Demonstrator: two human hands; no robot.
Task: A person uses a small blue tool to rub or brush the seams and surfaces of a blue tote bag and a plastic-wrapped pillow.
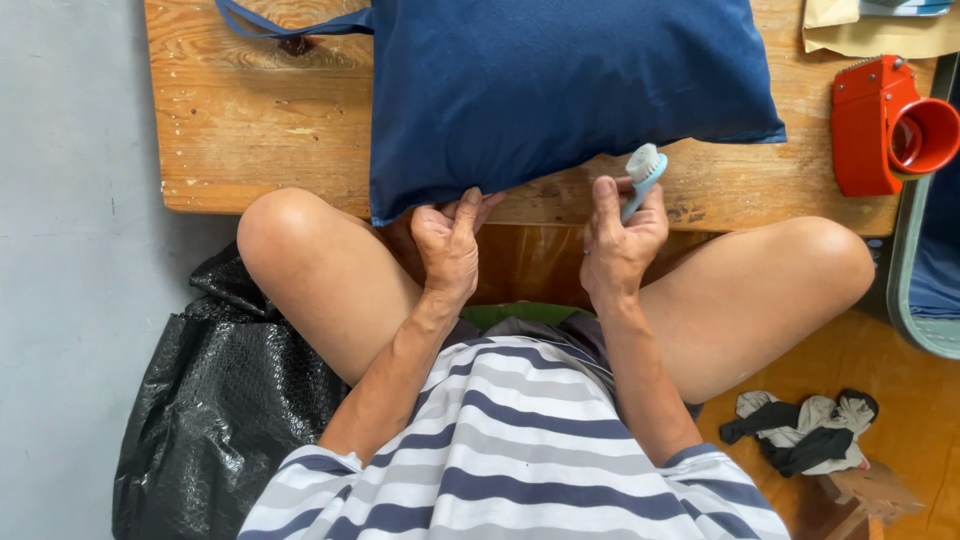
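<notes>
Low wooden table, knotted and scuffed, stands on a grey floor at left. Orange-brown floor at right. Even daylight, soft shadows.

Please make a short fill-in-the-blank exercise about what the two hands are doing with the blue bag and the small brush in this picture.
1. The left hand grips the lower edge of the dark ____ fabric bag.
2. The right hand holds a small brush with ____ bristles.
3. The bag lies on a ____ table.
4. The tape dispenser at the table's right end is ____.

Missing words: blue; white; wooden; red
</notes>
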